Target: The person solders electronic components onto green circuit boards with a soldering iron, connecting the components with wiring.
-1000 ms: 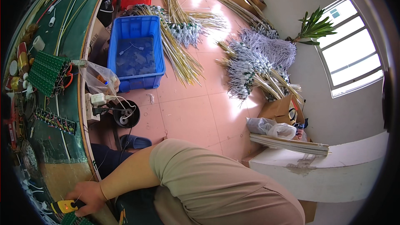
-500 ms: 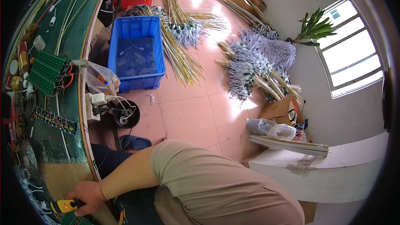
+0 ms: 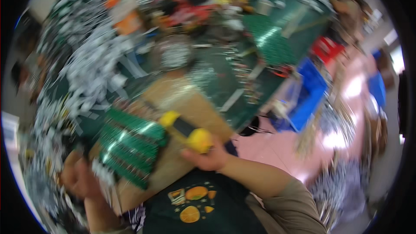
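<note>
Tool (image 3: pixel 186 131) in yellow and black sits clamped in the right hand (image 3: pixel 211 155), whose fingers wrap its near end; its other end points away to the left. Just left of that grip is a green circuit panel (image 3: pixel 130 145) with rows of small parts, partly over a brown board (image 3: pixel 206 110) that reaches beneath the tool. Farther left, past the panel, is the left hand (image 3: pixel 80 177), near some white wires (image 3: pixel 104 171); it is blurred, so I cannot tell whether its fingers are apart or together. Beyond the grip, to the left, white cables (image 3: pixel 97 60) heap up on the green tabletop (image 3: pixel 271 87). Beyond and right of it lies another green panel (image 3: pixel 268 39). Right of the grip, past the table edge, a blue bin (image 3: pixel 315 90) stands on the pink floor (image 3: pixel 260 149).
</note>
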A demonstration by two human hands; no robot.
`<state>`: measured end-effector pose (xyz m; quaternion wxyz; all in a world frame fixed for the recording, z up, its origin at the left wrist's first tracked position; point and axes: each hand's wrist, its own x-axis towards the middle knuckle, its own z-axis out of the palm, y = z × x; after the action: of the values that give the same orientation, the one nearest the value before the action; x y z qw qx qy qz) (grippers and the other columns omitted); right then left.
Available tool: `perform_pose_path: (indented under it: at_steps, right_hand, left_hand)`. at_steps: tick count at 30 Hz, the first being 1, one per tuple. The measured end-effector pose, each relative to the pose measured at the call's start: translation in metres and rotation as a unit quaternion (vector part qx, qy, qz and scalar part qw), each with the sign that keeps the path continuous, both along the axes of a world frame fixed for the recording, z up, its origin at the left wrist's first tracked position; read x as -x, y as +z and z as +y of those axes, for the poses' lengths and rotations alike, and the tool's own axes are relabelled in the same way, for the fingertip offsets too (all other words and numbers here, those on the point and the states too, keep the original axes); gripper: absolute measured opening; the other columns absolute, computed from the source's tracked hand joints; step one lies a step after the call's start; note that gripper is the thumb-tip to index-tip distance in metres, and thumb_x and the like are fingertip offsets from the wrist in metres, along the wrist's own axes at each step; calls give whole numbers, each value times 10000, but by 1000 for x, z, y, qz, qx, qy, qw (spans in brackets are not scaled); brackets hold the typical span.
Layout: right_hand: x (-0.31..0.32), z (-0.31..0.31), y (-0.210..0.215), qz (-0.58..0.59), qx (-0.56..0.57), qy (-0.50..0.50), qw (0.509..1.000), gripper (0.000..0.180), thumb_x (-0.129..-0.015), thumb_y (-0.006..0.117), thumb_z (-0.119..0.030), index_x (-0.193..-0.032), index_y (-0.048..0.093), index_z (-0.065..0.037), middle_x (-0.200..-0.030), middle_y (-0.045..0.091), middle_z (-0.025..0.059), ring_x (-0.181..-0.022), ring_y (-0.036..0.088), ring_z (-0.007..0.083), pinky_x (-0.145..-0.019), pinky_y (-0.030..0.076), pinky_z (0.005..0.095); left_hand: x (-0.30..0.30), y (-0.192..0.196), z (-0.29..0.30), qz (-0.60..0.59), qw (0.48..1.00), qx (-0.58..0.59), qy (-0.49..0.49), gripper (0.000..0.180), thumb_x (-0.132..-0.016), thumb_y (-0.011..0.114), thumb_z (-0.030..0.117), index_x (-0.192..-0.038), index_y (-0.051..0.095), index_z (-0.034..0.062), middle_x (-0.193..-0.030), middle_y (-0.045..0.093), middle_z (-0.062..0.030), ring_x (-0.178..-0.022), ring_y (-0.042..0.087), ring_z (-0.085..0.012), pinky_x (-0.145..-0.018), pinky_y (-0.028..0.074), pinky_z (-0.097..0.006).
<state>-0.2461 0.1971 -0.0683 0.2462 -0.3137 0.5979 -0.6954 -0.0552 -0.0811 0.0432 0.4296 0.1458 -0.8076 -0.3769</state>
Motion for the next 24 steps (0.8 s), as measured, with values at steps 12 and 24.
perform_pose_path:
  at_steps: [12,24]
  right_hand:
    - [2,2,-18,-121,63,2,991,600,-876,663,-351,-1293,414,3,-792,603,90,-695,590,181,-651,493,314]
    - [1,-3,-21,-106,74,-16,991,669,-887,649,-363,-1344,379,45,-742,581,93,-670,580,180,-642,496,317]
  left_hand:
    - [84,-28,-63,-279,946,92,136,172,-818,697,177,-867,639,23,-791,627,-118,-718,616,-253,-669,480,-350]
    - [194,-66,-137,-359,885,250,161,316,-781,703,243,-1052,655,87,-1042,669,-139,-1016,611,-320,-850,488,-427]
